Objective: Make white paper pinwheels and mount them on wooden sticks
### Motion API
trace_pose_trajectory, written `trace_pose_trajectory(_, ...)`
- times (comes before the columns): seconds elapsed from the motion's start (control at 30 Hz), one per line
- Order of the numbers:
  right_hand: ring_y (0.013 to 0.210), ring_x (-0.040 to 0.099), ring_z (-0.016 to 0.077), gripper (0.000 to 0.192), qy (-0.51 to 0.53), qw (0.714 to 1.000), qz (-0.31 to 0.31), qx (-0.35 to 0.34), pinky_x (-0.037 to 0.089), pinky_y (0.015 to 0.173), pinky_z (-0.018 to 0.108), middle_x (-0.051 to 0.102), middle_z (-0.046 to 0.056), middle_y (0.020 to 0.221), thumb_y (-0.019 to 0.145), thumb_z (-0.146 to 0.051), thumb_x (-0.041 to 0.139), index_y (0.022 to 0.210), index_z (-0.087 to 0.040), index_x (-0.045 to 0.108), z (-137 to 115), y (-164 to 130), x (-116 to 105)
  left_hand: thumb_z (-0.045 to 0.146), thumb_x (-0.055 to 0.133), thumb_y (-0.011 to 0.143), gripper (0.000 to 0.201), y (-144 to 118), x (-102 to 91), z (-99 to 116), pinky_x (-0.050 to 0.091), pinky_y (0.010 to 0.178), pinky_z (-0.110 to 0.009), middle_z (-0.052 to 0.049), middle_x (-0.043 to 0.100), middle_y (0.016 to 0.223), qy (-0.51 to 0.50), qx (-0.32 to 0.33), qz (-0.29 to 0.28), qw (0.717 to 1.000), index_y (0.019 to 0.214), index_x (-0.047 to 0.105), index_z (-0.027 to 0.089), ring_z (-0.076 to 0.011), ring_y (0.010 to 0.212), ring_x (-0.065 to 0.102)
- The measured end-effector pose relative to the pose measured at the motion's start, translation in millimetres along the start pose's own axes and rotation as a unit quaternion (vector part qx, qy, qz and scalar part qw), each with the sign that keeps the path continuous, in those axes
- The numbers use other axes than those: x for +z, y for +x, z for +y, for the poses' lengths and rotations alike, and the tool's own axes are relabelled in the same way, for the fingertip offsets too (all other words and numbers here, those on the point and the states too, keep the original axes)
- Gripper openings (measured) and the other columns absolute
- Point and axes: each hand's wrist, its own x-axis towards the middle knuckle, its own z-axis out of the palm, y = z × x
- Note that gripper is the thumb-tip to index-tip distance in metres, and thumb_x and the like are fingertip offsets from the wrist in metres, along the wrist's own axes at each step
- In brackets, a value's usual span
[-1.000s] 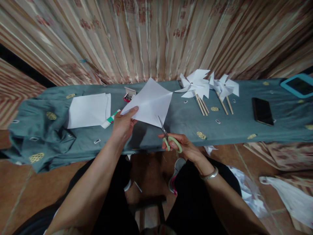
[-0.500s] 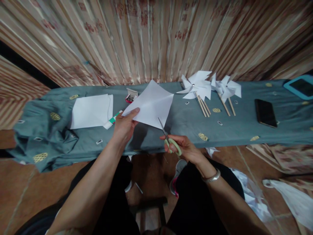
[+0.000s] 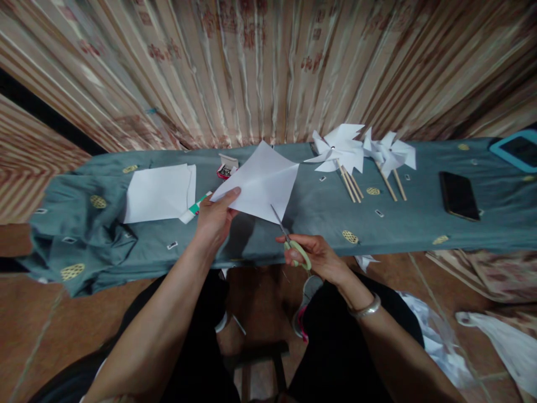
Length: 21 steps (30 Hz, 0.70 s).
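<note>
A square sheet of white paper (image 3: 262, 182), creased across the middle, is pinched at its left corner by my left hand (image 3: 216, 218), thumb on top. My right hand (image 3: 314, 254) grips green-handled scissors (image 3: 300, 254) by the loops. Their blade lies over the sheet near its lowest corner; whether the lower blade is beneath the paper I cannot make out. Left of my left hand are a stack of white paper sheets (image 3: 159, 193) and a green-and-white tube (image 3: 195, 208). Behind the held sheet stands an open small box of metal pins (image 3: 227, 166).
White paper pinwheels (image 3: 339, 146) on wooden sticks lie right of centre on the cloth-covered table (image 3: 260, 252). Farther right are a black phone (image 3: 459, 195) and a blue-framed device (image 3: 518, 150). A curtain (image 3: 268, 73) hangs behind. White scraps (image 3: 440, 341) lie on the floor at right.
The whole view has shifted slightly, with everything a little lower and to the right. Both hands, the paper and the scissors keep nearly the same pose.
</note>
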Motion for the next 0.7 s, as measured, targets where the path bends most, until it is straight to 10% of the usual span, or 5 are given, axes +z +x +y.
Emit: trace_pose_trajectory(0.7,0.06,0.053,0.0093,0.056,-0.055,0.998,0.003,-0.028,0.044,0.058,0.025,0.064,0.001,0.069,0.073,-0.056,0.075,0.109,-0.015,0.072,-3,0,-2,0.008,0.077,0.062,0.023,-9,4.8,-1,0.061,0.084,-0.036,-0.008,0.076,0.084,0.026,-0.036,-0.003,0.999,0.083,0.07,0.013,-0.0244,0.092,0.072)
